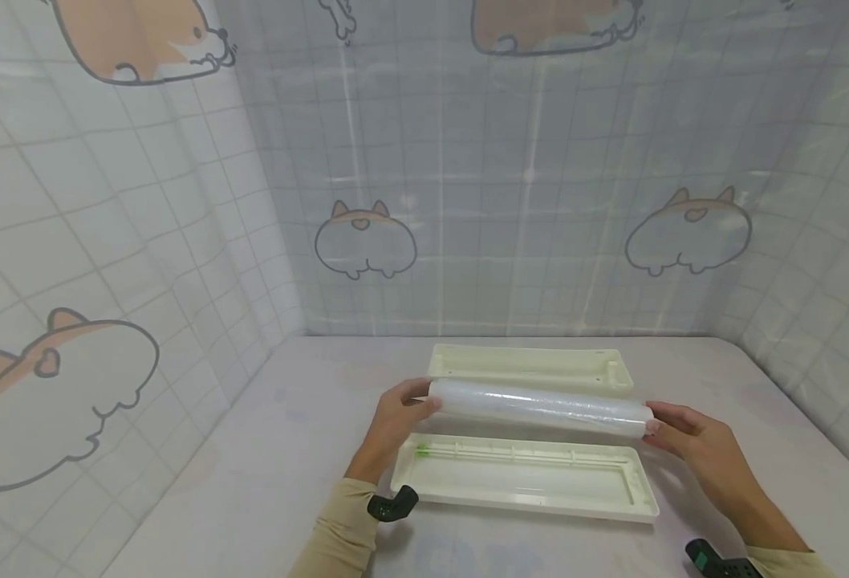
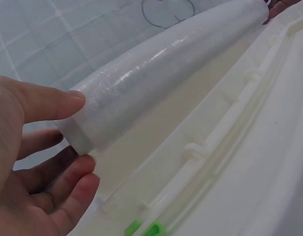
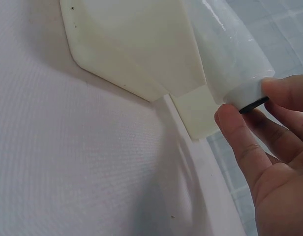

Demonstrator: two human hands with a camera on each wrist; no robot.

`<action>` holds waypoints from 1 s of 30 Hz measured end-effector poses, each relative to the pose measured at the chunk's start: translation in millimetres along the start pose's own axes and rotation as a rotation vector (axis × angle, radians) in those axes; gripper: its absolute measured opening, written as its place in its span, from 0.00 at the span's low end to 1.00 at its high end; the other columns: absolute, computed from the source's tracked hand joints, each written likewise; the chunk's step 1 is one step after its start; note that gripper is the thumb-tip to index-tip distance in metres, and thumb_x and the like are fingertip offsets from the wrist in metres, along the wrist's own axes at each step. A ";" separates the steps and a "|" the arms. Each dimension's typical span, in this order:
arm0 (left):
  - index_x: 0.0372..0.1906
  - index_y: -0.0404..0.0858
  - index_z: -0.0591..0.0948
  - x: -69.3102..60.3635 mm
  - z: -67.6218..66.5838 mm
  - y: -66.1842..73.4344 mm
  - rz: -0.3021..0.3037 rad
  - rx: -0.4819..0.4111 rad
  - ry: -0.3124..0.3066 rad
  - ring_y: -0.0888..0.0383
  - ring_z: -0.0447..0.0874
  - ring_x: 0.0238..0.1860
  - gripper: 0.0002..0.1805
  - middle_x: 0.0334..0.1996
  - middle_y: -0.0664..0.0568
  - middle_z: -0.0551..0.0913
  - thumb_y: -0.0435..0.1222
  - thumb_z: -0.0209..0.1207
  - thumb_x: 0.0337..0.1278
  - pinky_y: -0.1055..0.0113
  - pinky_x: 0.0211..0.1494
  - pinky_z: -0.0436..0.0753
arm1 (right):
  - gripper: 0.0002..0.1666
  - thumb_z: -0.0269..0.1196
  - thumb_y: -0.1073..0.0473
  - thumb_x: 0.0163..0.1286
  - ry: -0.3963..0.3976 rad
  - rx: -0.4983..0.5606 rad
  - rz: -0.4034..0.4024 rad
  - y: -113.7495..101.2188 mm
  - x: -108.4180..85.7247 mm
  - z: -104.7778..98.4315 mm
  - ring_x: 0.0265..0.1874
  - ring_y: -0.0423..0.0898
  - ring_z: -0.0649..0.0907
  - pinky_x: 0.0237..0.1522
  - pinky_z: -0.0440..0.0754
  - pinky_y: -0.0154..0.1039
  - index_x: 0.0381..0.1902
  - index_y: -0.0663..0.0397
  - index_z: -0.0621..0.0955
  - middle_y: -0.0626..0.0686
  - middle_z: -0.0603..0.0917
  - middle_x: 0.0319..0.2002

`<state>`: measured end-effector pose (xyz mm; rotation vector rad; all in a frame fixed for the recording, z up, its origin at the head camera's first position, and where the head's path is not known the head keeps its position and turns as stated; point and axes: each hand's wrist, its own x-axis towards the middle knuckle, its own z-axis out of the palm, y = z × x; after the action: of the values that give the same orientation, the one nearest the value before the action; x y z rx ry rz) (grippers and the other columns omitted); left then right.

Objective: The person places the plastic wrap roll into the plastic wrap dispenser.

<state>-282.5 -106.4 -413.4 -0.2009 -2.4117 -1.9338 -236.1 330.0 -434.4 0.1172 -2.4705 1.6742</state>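
A roll of cling film [image 1: 540,406], shiny and whitish, is held level between both hands. My left hand [image 1: 394,417] grips its left end, thumb on top and fingers beneath, as the left wrist view shows. At the other end, my right hand [image 1: 699,445] pinches the roll between thumb and fingers; a dark rim shows there in the right wrist view. Behind the roll lies one cream plastic tray [image 1: 533,357], partly covered by it. In front lies a second cream tray [image 1: 533,494] with a rail along its far side and a green slider [image 2: 154,229] at the rail's left end.
The pale table [image 1: 266,498] carries both trays. Tiled-print curtains with cartoon dogs close in the back [image 1: 518,160] and both sides. Black wrist cameras [image 1: 393,504] sit on both forearms, the left one close to the front tray's left edge.
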 end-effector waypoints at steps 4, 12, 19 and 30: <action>0.63 0.33 0.78 -1.7 -0.2 3.6 -0.007 0.006 -0.013 0.52 0.81 0.46 0.24 0.52 0.43 0.82 0.35 0.65 0.63 0.42 0.58 0.76 | 0.37 0.64 0.49 0.73 0.003 0.005 0.003 0.1 -0.3 -0.4 0.43 0.40 0.87 0.44 0.84 0.30 0.68 0.70 0.70 0.62 0.80 0.59; 0.64 0.39 0.79 8.9 0.2 -16.7 0.015 0.013 0.013 0.52 0.81 0.49 0.28 0.52 0.48 0.83 0.44 0.68 0.60 0.50 0.57 0.77 | 0.36 0.64 0.51 0.73 0.006 0.037 -0.019 -1.6 -1.1 -1.2 0.42 0.42 0.88 0.44 0.84 0.30 0.67 0.73 0.70 0.48 0.84 0.53; 0.66 0.39 0.77 7.9 1.6 -14.8 0.014 0.025 0.002 0.51 0.81 0.51 0.32 0.50 0.48 0.84 0.46 0.69 0.59 0.49 0.58 0.78 | 0.33 0.62 0.54 0.75 0.032 0.070 -0.035 -2.7 0.8 2.6 0.42 0.38 0.87 0.45 0.84 0.31 0.66 0.76 0.69 0.44 0.84 0.49; 0.66 0.32 0.76 9.2 1.0 -0.7 0.060 0.036 0.013 0.50 0.82 0.49 0.30 0.47 0.44 0.85 0.39 0.68 0.62 0.49 0.56 0.78 | 0.32 0.62 0.57 0.75 0.058 0.090 -0.040 -5.4 5.0 4.5 0.41 0.36 0.86 0.45 0.84 0.32 0.66 0.77 0.68 0.39 0.83 0.48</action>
<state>-291.6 -104.9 -413.3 -0.2553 -2.4018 -1.8594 -240.6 323.9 -430.2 0.1261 -2.3365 1.7475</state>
